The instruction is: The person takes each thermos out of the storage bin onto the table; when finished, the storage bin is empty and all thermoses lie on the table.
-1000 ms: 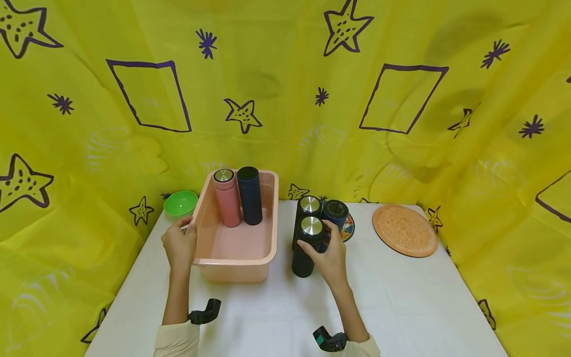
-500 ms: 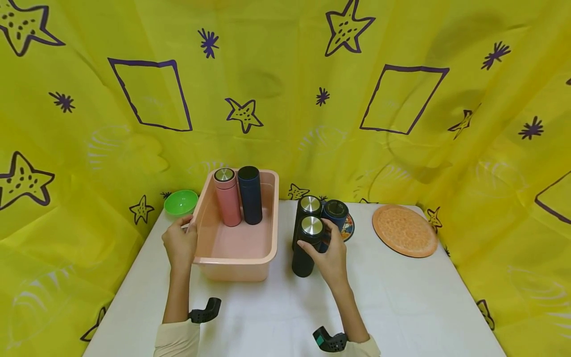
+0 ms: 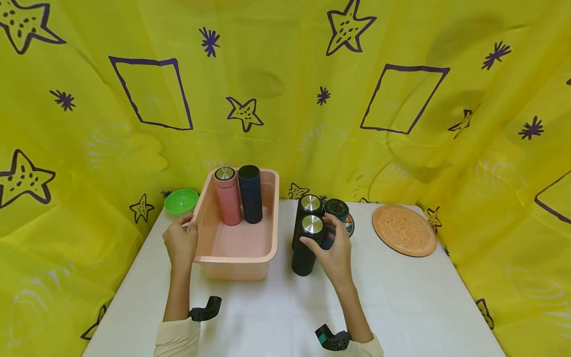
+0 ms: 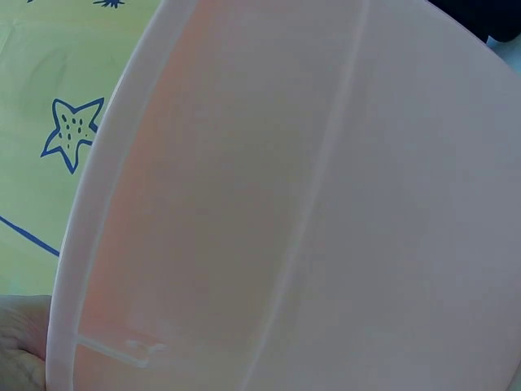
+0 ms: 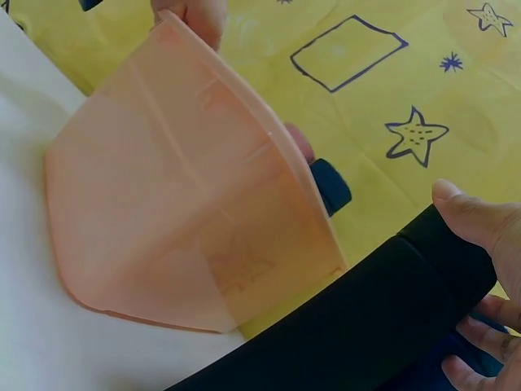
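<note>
Black bottle [image 3: 306, 248] stands upright near the tabletop's [image 3: 401, 297] middle, just beside the pink tub [image 3: 235, 258]; right hand [image 3: 333, 255] curls its fingers round it; left hand [image 3: 180, 243] grips the tub's left rim; two more bottles [image 3: 322, 208] stand touching behind it.

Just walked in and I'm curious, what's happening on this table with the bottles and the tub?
A person's left hand holds the rim of a pink tub where a pink bottle and a dark blue bottle stand. Their right hand grips the nearest black bottle of three standing beside the tub.
</note>
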Tool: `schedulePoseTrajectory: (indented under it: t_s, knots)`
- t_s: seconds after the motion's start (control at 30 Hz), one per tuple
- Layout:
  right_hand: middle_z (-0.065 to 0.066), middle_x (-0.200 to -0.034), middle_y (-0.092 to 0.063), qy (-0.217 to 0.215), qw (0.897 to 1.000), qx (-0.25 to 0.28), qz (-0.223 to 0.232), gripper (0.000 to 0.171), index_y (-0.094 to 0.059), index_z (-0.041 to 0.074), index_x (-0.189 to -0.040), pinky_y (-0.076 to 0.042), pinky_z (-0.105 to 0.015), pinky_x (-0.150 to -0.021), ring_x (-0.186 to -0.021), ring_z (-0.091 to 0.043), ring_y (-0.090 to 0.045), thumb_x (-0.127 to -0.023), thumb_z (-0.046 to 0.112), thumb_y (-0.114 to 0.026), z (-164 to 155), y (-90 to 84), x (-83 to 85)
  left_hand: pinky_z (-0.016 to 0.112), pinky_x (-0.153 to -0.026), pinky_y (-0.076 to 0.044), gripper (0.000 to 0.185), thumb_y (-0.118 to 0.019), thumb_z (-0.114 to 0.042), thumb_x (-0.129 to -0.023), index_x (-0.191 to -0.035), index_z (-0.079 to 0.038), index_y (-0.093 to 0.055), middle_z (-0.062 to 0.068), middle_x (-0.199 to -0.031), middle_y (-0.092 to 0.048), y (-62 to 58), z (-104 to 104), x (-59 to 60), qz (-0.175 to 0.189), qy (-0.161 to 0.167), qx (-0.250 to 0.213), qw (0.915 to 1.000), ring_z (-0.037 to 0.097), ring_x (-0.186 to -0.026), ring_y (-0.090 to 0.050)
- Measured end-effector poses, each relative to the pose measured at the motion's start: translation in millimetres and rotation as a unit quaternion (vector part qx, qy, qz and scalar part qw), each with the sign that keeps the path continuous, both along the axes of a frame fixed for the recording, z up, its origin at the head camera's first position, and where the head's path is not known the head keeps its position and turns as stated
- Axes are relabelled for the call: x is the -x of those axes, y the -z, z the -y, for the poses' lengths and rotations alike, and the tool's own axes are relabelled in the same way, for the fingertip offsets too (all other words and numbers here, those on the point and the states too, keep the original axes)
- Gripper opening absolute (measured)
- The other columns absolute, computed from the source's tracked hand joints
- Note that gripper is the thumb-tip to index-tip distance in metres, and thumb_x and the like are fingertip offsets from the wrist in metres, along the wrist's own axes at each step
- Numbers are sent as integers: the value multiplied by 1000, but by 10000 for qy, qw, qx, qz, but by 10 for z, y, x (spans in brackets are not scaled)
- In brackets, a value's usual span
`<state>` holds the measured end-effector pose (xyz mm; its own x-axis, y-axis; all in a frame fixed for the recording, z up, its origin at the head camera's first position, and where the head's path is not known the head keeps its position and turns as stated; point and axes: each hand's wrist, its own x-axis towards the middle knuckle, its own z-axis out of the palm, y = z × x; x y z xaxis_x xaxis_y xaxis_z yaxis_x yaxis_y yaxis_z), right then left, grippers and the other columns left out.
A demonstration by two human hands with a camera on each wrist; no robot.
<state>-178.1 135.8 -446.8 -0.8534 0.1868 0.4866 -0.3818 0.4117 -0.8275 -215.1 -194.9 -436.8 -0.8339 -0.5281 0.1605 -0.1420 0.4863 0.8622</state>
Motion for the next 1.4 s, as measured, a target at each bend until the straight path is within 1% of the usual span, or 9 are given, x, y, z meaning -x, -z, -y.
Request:
schedulePoseTrajectory:
  t_s: [0.23,0.43,0.5,0.73,0.8,0.97,1.17,1.27,1.4]
  knots:
    - [-14,-128,-58,22,9997,-182,-165,78,-50,4,-134,-48,-52,-99,-121,-26,-53,-69,18,-89,-29,-105,32,52,-81,-56,30,-57,-8,-95,-121,3,-66,28,-117,-66,-1,-4,14,-13,-11,-16,10000,40,-99,-69]
    - [-13,-128,-58,-31,9989,-312,-351,75,-51,4,-134,-47,-51,-99,-123,-25,-52,-70,18,-88,-52,-181,96,51,-82,-56,31,-55,-10,-96,-123,3,-65,27,-119,-66,9,4,24,92,22,-37,9999,39,-100,-68]
    - [-13,-128,-58,-56,9984,-340,-438,75,-51,3,-133,-47,-52,-99,-123,-26,-52,-70,17,-88,-50,-221,124,51,-82,-56,31,-55,-10,-96,-123,2,-65,27,-119,-66,8,8,30,102,20,-29,9999,39,-100,-68]
    - [-11,-127,-59,-85,9967,-507,-636,72,-53,6,-132,-46,-44,-101,-120,-23,-53,-71,21,-88,-1,-407,205,52,-83,-56,31,-55,-9,-96,-123,3,-65,27,-119,-66,-9,11,33,80,28,-50,10000,40,-101,-68]
    - [-12,-126,-59,-110,9959,-545,-710,73,-53,6,-132,-46,-45,-102,-120,-24,-54,-70,20,-88,22,-460,224,52,-82,-56,31,-56,-9,-95,-122,3,-65,27,-119,-66,-6,9,29,59,27,-18,10000,40,-100,-68]
    - [-12,-128,-57,-294,9943,-508,-889,73,-53,6,-134,-46,-49,-101,-122,-25,-53,-72,19,-88,99,-592,264,51,-79,-55,29,-57,-8,-94,-119,3,-67,26,-116,-67,12,-1,23,-47,-28,130,9999,39,-98,-69]
    - [-14,-129,-56,-535,9907,-586,-1105,69,-53,4,-133,-45,-44,-102,-121,-25,-52,-75,19,-86,245,-734,312,52,-78,-55,29,-57,-8,-94,-119,4,-67,27,-116,-67,9,-19,17,-88,-4,145,9999,40,-97,-69]
    - [-14,-128,-57,-646,9886,-600,-1219,66,-54,3,-132,-45,-44,-100,-121,-25,-52,-76,18,-84,340,-780,354,52,-78,-55,29,-57,-8,-94,-119,4,-67,27,-116,-67,4,-19,18,-62,9,121,9999,40,-98,-69]
    - [-14,-125,-59,-831,9870,-570,-1249,61,-55,2,-130,-47,-42,-97,-118,-25,-54,-78,19,-83,490,-787,466,52,-79,-55,30,-56,-8,-94,-120,3,-67,27,-117,-67,13,-8,15,-16,-42,92,9999,40,-99,-69]
